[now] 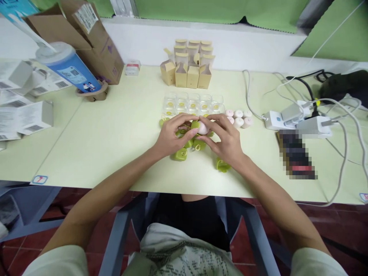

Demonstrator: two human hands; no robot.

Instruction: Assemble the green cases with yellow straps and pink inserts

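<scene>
A pale green table [115, 126] runs up to a white wall, with small beige cartons [189, 63] stacked at the back and a row of clear plastic cases [193, 101] in front of them. From my remote seat I see both hands meeting just in front of the cases. The left hand [172, 136] pinches a green cap [195, 124] and the right hand [225, 140] grips a pink egg-shaped piece [202, 128] in its fingertips, the two parts touching. I judge this to be a fitting step: cap against egg. Seating it would call for square alignment and steady pressure. Loose green caps [180, 154] lie under the hands. More pink pieces [238, 117] wait to the right, near a power strip [290, 117].
</scene>
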